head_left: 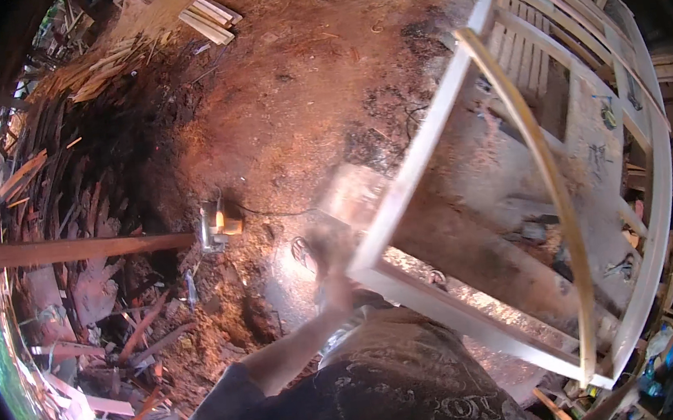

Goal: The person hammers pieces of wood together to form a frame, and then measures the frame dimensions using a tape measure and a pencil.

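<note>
My left forearm reaches forward from the lower edge, and my left hand (pixel 339 285) is smeared by motion beside the near left corner of a large pale wooden frame (pixel 421 152). Whether its fingers grip anything cannot be made out. A dark blur lies just beyond the hand. Across the frame runs a long, bowed wooden strip (pixel 550 171). Inside the frame's outline are slatted wood pieces (pixel 528 46) and a dusty board surface (pixel 470 229). My right hand does not show.
A power tool (pixel 211 227) sits on the sawdust-covered ground, its cord trailing right to a pale wooden block (pixel 354 196). At the left, a wooden beam (pixel 78 248) juts in above heaped scrap wood (pixel 147 324). Cut sticks (pixel 210 20) lie at the far side.
</note>
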A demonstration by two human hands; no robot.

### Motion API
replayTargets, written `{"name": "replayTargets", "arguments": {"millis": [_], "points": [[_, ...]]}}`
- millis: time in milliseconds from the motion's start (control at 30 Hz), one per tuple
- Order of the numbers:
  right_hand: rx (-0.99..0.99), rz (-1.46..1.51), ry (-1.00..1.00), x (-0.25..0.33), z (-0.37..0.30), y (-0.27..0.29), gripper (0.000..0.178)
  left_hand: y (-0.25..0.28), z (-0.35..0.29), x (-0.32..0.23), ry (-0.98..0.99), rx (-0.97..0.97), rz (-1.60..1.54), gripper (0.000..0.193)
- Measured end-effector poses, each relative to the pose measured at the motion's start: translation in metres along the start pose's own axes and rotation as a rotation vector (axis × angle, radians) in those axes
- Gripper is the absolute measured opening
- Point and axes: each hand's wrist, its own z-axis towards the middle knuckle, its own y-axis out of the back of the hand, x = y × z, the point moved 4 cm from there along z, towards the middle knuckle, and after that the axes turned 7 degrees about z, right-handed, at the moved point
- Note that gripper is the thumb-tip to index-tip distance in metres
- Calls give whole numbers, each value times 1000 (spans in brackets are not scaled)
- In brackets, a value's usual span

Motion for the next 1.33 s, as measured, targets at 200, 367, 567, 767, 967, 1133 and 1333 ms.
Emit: {"name": "replayTargets", "arguments": {"millis": [200,367,567,767,967,1133,1333], "points": [[-156,-236,1029,131,-12,-1,39,151,79,-14,-177,610,564,33],[180,38,1002,353,-173,-155,40,359,162,-42,-481,146,1171,28],[420,10,770,494,-377,-201,32,525,250,-5,-821,-83,1550,41],[651,134,597,502,-496,-276,29,493,311,-38,71,179,1215,41],[558,-30,392,540,-529,-295,52,388,440,-171,-23,331,1368,41],[524,0,224,554,-524,-287,50,330,566,-307,-202,369,1609,41],[381,103,169,556,-507,-302,39,147,769,-461,-337,377,2049,43]]}}
